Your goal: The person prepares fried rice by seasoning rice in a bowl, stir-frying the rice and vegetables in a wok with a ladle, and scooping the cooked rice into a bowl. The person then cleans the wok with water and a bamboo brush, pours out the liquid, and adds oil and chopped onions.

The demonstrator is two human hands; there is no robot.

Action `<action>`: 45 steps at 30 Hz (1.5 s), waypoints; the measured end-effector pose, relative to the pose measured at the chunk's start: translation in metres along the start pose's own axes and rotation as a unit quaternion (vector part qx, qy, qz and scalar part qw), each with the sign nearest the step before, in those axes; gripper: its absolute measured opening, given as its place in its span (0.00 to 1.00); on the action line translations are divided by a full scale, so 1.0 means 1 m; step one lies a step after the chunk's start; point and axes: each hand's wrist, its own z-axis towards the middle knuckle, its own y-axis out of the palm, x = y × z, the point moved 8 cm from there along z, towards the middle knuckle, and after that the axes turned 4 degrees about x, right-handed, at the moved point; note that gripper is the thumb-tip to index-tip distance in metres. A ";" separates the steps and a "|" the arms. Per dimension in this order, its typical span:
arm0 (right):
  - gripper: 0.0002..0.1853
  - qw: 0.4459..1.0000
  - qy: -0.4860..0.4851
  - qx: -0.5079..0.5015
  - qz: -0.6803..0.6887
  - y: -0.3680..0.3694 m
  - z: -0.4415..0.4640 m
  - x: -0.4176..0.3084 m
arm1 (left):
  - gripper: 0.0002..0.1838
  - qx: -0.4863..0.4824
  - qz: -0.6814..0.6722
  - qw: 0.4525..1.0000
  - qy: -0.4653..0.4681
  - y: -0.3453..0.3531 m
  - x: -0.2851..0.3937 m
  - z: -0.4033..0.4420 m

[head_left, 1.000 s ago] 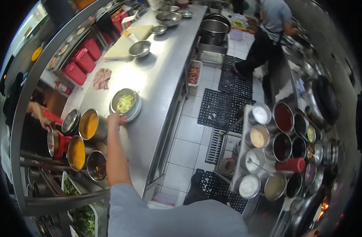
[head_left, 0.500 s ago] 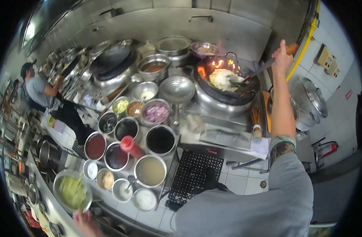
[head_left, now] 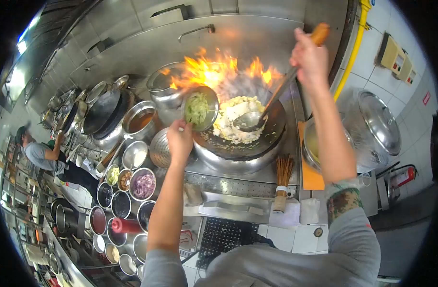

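Note:
My left hand (head_left: 180, 139) grips the near rim of a metal bowl (head_left: 212, 107), which is tilted at the wok's left edge with shredded green vegetable (head_left: 197, 108) inside. My right hand (head_left: 310, 60) is closed round the ladle (head_left: 279, 90) near its wooden end, high above the wok's right side. The ladle's metal head (head_left: 248, 121) rests in a pale mass of rice-like food (head_left: 233, 135) in the black wok (head_left: 271, 138). Tall flames (head_left: 211, 71) rise behind the bowl and the food.
Left of the wok lie a perforated strainer (head_left: 160, 148) and several sauce and ingredient containers, one with chopped purple onion (head_left: 143, 186). A bamboo brush (head_left: 283, 172) stands in front. A lidded pot (head_left: 379, 122) is at right. Another person (head_left: 42, 155) works at far left.
The bowl of green vegetable has come from the left counter to the wok, held in my left hand. The flames have grown much larger, and the ladle head has shifted left in the food.

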 end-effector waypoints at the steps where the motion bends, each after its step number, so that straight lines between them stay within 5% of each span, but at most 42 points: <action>1: 0.20 1.000 -0.026 -0.018 0.002 -0.008 -0.004 -0.025 | 0.06 0.003 0.004 0.998 0.061 0.017 0.045 -0.002; 3: 0.21 0.995 -0.039 -0.082 0.028 -0.021 -0.009 -0.063 | 0.09 0.041 0.089 0.973 0.209 0.069 0.069 -0.007; 6: 0.22 0.990 -0.103 -0.099 0.014 -0.021 -0.025 -0.096 | 0.11 -0.047 0.212 0.933 0.287 0.138 0.061 -0.008; 9: 0.22 0.986 -0.138 -0.094 0.024 -0.019 -0.029 -0.097 | 0.11 0.005 0.193 0.945 0.264 0.138 0.066 0.002; 11: 0.22 0.985 -0.142 -0.095 0.036 -0.014 -0.029 -0.085 | 0.06 0.171 0.120 0.936 0.283 0.099 0.072 0.009; 13: 0.22 0.984 -0.140 -0.096 0.046 -0.003 -0.029 -0.064 | 0.03 0.139 0.076 0.987 0.016 0.062 0.032 0.022; 14: 0.21 0.985 -0.140 -0.090 0.046 0.001 -0.025 -0.046 | 0.04 0.150 -0.093 0.980 -0.092 0.043 0.001 0.019; 16: 0.21 0.991 -0.106 -0.077 0.001 0.003 -0.015 0.022 | 0.04 0.162 -0.416 0.849 -0.283 0.008 -0.057 0.001; 20: 0.13 0.995 -0.054 -0.040 -0.077 0.008 -0.002 0.082 | 0.09 0.211 -0.481 0.809 -0.262 -0.182 -0.102 -0.058; 25: 0.07 0.962 -0.052 -0.124 -0.239 -0.017 0.018 0.128 | 0.05 0.510 -0.343 0.752 -0.239 -0.502 -0.187 -0.297; 27: 0.07 0.944 -0.083 -0.164 -0.273 -0.019 0.028 0.155 | 0.05 0.637 -0.279 0.677 -0.242 -0.595 -0.209 -0.451; 32: 0.08 0.919 -0.136 -0.165 -0.331 -0.026 0.012 0.161 | 0.14 0.835 -0.158 0.431 -0.302 -0.706 -0.216 -0.786; 35: 0.09 0.912 -0.143 -0.172 -0.343 -0.024 -0.006 0.146 | 0.13 0.881 -0.157 0.349 -0.278 -0.737 -0.227 -0.888; 38: 0.10 0.913 -0.129 -0.178 -0.344 -0.036 -0.007 0.117 | 0.23 0.829 -0.161 0.442 -0.303 -0.773 -0.227 -0.891; 41: 0.11 0.937 -0.094 -0.156 -0.299 0.003 -0.057 0.070 | 0.33 0.750 -0.133 0.567 -0.312 -0.749 -0.200 -0.777; 43: 0.12 0.961 -0.075 -0.133 -0.232 0.041 -0.086 0.051 | 0.33 0.678 -0.062 0.672 -0.291 -0.687 -0.179 -0.646; 45: 0.13 0.980 -0.052 -0.119 -0.147 0.061 -0.099 0.047 | 0.31 0.450 -0.048 0.843 -0.290 -0.541 -0.125 -0.466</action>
